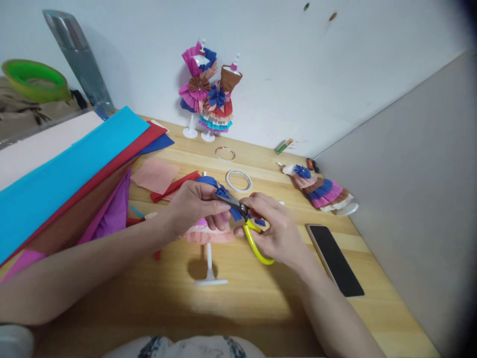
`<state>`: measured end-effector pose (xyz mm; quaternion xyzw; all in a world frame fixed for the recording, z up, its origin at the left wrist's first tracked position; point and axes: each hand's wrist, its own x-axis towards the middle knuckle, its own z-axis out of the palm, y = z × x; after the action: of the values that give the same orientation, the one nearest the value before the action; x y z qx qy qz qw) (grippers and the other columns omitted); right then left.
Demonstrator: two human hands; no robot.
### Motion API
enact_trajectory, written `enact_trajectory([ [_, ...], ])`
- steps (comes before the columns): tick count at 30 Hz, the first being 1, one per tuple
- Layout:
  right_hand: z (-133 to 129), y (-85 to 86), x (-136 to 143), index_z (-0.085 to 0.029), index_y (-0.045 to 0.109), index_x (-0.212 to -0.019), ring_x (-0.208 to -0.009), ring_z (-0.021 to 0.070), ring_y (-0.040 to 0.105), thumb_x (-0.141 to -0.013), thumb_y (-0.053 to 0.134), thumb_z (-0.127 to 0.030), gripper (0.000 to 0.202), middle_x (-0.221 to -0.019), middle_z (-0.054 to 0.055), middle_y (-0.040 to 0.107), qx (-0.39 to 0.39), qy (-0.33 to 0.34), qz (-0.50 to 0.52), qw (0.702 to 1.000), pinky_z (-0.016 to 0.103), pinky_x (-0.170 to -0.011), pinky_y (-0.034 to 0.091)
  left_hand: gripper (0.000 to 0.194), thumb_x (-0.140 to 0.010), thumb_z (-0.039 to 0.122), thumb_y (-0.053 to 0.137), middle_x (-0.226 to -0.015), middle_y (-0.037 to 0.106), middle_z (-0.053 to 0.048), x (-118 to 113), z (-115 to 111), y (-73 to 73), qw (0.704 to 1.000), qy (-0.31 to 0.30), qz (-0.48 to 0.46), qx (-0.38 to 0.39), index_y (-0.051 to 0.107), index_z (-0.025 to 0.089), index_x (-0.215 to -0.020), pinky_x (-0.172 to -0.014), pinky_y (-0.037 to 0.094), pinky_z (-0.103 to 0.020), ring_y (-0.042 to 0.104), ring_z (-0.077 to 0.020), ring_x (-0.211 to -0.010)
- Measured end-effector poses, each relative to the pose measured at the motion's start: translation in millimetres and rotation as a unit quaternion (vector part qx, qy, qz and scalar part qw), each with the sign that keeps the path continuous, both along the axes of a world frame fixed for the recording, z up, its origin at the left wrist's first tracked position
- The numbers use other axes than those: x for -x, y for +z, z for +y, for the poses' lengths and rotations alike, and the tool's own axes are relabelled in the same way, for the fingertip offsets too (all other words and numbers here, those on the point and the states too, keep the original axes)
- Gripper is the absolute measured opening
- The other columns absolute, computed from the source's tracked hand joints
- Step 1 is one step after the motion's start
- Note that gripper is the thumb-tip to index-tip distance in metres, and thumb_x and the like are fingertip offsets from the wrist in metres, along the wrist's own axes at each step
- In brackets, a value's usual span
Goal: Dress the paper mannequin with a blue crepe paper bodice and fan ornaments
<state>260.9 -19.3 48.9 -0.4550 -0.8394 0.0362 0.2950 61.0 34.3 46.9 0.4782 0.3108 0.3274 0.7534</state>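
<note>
My right hand (274, 226) is closed round the yellow handles of a pair of scissors (257, 246), whose dark blades point left toward my left hand. Between the thumb and fingers of my left hand (197, 206) is a piece of blue crepe paper (222, 192), touching the blades. Just behind and below my hands stands a small white dress form (209, 263) with a pink paper skirt (210, 234) and a blue top; my hands hide much of it. Blue paper scraps (260, 222) lie near the scissors.
Crepe paper sheets (74, 154) cover the left side. Two dressed mini forms (199, 84) stand at the wall; another dressed form (320, 189) lies at right. Tape rolls (239, 181), a phone (337, 261), a bottle (80, 57) and a green tape ring (35, 79) are around.
</note>
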Motion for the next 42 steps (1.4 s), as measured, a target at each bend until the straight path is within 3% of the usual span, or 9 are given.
enact_trajectory([
  [12, -0.7, -1.8, -1.1, -0.018, 0.067, -0.094, -0.052, 0.0123, 0.047, -0.088, 0.063, -0.052, 0.034, -0.061, -0.001, 0.057, 0.028, -0.008, 0.047, 0.998, 0.025, -0.051, 0.036, 0.012, -0.064, 0.02, 0.077, -0.045, 0.066, -0.002, -0.1, 0.8, 1.9, 1.0, -0.005, 0.01, 0.014, 0.07, 0.013, -0.057, -0.042, 0.047, -0.018, 0.06, -0.01, -0.039],
  [17, -4.6, 4.4, -16.2, -0.018, 0.067, -0.092, -0.051, 0.0131, 0.047, -0.083, 0.067, -0.049, 0.032, -0.059, -0.002, 0.052, 0.076, -0.135, 0.07, 0.986, 0.025, -0.051, 0.036, 0.012, -0.067, 0.019, 0.074, -0.046, 0.066, -0.002, 3.3, 5.0, 6.6, 0.999, 0.022, 0.02, -0.014, 0.071, 0.012, -0.058, -0.041, 0.045, -0.017, 0.059, -0.0098, -0.039],
  [20, -9.3, -3.1, -27.3, -0.018, 0.067, -0.093, -0.052, 0.0143, 0.05, -0.082, 0.066, -0.037, 0.022, -0.058, -0.002, 0.055, 0.18, -0.225, -0.011, 0.958, 0.026, -0.052, 0.035, 0.01, -0.066, 0.018, 0.076, -0.052, 0.069, -0.002, 10.4, 10.5, 17.4, 0.997, 0.076, 0.006, -0.032, 0.071, 0.012, -0.06, -0.041, 0.047, -0.018, 0.059, -0.0097, -0.04],
  [22, -15.3, -14.2, -29.8, -0.019, 0.068, -0.102, -0.06, 0.0179, 0.059, -0.081, 0.062, -0.025, 0.022, -0.069, 0.003, 0.067, 0.266, -0.265, -0.093, 0.922, 0.027, -0.057, 0.038, 0.011, -0.065, 0.019, 0.078, -0.055, 0.07, -0.002, 15.8, 13.3, 26.4, 0.993, 0.107, -0.006, -0.046, 0.07, 0.012, -0.061, -0.041, 0.047, -0.019, 0.059, -0.0098, -0.04],
  [24, -23.2, -26.7, -28.0, -0.018, 0.066, -0.106, -0.074, 0.0246, 0.067, -0.081, 0.062, -0.024, 0.026, -0.083, 0.01, 0.073, 0.345, -0.29, -0.148, 0.881, 0.03, -0.062, 0.04, 0.013, -0.066, 0.02, 0.079, -0.056, 0.07, -0.001, 20.2, 14.5, 34.6, 0.989, 0.134, -0.01, -0.063, 0.069, 0.012, -0.061, -0.04, 0.047, -0.018, 0.06, -0.0098, -0.04],
  [26, -31.0, -36.9, -24.4, -0.016, 0.062, -0.111, -0.085, 0.0305, 0.069, -0.083, 0.062, -0.028, 0.031, -0.092, 0.016, 0.075, 0.39, -0.291, -0.158, 0.859, 0.033, -0.065, 0.042, 0.013, -0.067, 0.019, 0.079, -0.057, 0.07, -0.001, 23.0, 13.9, 40.5, 0.985, 0.151, -0.01, -0.08, 0.069, 0.012, -0.061, -0.04, 0.046, -0.017, 0.059, -0.009, -0.04],
  [30, -40.2, -42.6, -20.7, -0.015, 0.055, -0.121, -0.093, 0.0331, 0.07, -0.084, 0.061, -0.028, 0.039, -0.099, 0.018, 0.074, 0.413, -0.27, -0.139, 0.859, 0.035, -0.071, 0.046, 0.012, -0.067, 0.018, 0.078, -0.055, 0.069, -0.001, 24.5, 10.1, 44.6, 0.985, 0.144, -0.027, -0.091, 0.07, 0.012, -0.061, -0.038, 0.044, -0.016, 0.058, -0.0087, -0.039],
  [39, -53.4, -22.3, -26.0, -0.015, 0.052, -0.128, -0.093, 0.0242, 0.071, -0.087, 0.055, -0.026, 0.043, -0.104, 0.013, 0.075, 0.417, -0.187, -0.053, 0.888, 0.033, -0.077, 0.049, 0.015, -0.067, 0.022, 0.079, -0.055, 0.068, -0.002, 25.9, 5.3, 46.2, 0.988, 0.125, -0.005, -0.094, 0.068, 0.012, -0.062, -0.042, 0.05, -0.02, 0.062, -0.0116, -0.043],
  [42, -54.2, -14.2, -20.4, -0.021, 0.065, -0.109, -0.081, 0.0212, 0.07, -0.087, 0.053, -0.019, 0.025, -0.092, 0.007, 0.076, 0.389, -0.176, -0.069, 0.902, 0.029, -0.068, 0.046, 0.017, -0.069, 0.023, 0.078, -0.056, 0.068, -0.002, 25.8, 4.2, 47.5, 0.988, 0.124, 0.007, -0.096, 0.067, 0.012, -0.063, -0.044, 0.05, -0.021, 0.063, -0.012, -0.044],
])
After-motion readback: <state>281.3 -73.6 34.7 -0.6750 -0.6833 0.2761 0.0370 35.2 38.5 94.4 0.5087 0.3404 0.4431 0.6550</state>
